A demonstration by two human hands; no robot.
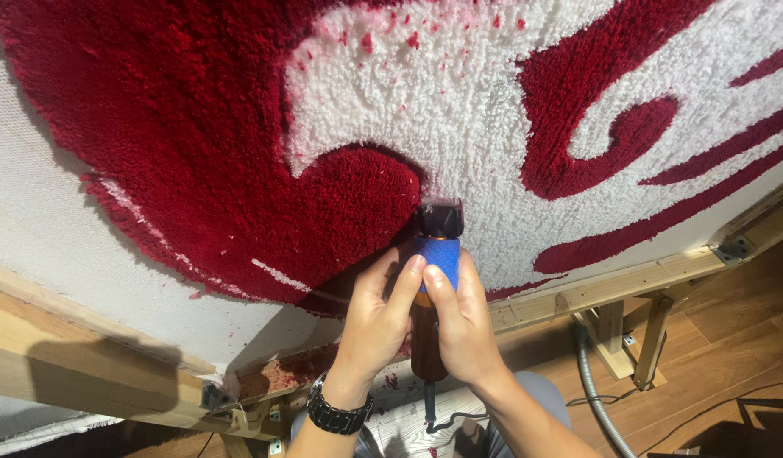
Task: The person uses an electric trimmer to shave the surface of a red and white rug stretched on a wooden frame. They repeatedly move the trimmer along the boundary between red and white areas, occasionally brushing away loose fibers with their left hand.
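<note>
Closely, left hand (376, 318) and right hand (463, 321) gripping clippers (434, 254), at red-white rug (459, 102) edge.

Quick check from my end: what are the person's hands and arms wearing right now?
Both hands are bare, no gloves. The left hand has a black chunky-link watch on its wrist. The right hand has nothing on its wrist, and no sleeves show on either forearm.

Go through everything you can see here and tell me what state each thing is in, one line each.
Left hand: closed on the clipper.
Right hand: closed on the clipper from the other side.
Clipper: upright, head against the rug pile, cord hanging below.
Rug: red and white, stretched on the frame, loose red fluff on the white.
Wooden frame: standing on the floor, metal bracket at its corner.
Wristwatch: worn on the left wrist.
</note>
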